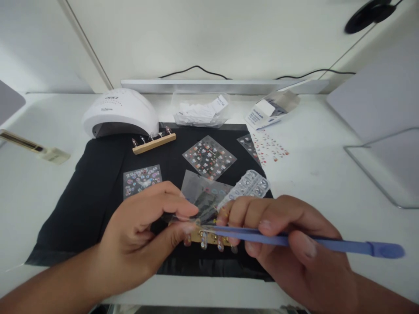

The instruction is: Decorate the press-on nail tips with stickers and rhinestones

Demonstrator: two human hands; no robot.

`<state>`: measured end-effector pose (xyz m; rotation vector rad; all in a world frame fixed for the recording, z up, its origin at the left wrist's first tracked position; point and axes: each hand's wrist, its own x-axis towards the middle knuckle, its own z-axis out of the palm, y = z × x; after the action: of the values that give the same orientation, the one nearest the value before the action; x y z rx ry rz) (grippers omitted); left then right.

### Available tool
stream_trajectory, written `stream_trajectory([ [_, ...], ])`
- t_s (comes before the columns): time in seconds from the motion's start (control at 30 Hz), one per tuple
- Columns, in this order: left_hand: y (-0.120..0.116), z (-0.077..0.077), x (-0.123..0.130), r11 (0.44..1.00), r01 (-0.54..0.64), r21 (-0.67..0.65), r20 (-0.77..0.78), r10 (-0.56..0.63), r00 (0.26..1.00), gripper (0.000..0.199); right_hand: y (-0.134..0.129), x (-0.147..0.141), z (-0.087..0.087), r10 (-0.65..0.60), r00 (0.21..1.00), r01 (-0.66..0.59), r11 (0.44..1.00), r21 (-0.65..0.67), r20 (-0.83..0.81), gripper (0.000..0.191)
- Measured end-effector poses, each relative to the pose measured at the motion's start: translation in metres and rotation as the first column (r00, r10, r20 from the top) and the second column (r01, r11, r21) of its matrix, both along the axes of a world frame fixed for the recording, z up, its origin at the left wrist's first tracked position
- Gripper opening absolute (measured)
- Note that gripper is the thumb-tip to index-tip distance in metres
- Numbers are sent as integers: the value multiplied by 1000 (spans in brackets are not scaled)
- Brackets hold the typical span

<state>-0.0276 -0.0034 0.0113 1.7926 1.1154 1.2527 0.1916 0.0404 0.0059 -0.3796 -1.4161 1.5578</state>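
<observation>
My left hand [147, 231] is closed, thumb and forefinger pinching the edge of what looks like a thin clear sheet [179, 217], mostly hidden by the fingers. My right hand [294, 235] is wrapped round blue tweezers [258, 236], whose tips point left and meet the spot by my left thumb. Just beneath the tips, a wooden nail stand [196, 237] carries several decorated nail tips [204, 240]. My right fingertips lie close to that stand; whether they touch it I cannot tell. Behind the hands lies a clear plastic packet [193, 185].
A white nail lamp [121, 111] stands at the back left, before it a second nail stand [154, 144]. Sticker sheets [209, 157] and a rhinestone case [250, 184] lie on the black mat [94, 187]. Behind are a clear tub [199, 117] and an open box [271, 109].
</observation>
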Motion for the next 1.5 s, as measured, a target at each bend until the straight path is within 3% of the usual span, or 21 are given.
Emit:
stream_trajectory([
  [0.23, 2, -1, 0, 999, 7, 51, -19, -6, 1000, 23, -3, -3, 2, -22, 999, 18, 992, -124, -35, 20],
  [0.73, 4, -3, 0, 999, 26, 32, 16, -27, 1000, 26, -2, -6, 0, -2, 997, -13, 983, -185, -82, 22],
  [1.13, 3, -7, 0, 1000, 7, -7, 12, -7, 1000, 24, -2, -3, -1, -78, 996, 73, 990, -120, -41, 21],
  [1.27, 5, -6, 1, 997, -70, -39, 61, 72, 996, 23, -2, -4, 0, -139, 990, 138, 988, -69, -6, 20],
  [1.37, 12, -8, -4, 971, -192, -145, 65, 203, 977, 15, -1, -3, 2, -190, 982, 190, 982, 3, 5, 20],
  [1.43, 20, -12, -12, 931, -281, -234, -26, 283, 959, 13, -2, 2, 3, -203, 979, 202, 978, 54, -1, 20],
  [1.5, 29, -15, -22, 901, -329, -282, -175, 289, 941, 24, -4, 13, 3, -168, 986, 165, 979, 120, 13, 19],
])
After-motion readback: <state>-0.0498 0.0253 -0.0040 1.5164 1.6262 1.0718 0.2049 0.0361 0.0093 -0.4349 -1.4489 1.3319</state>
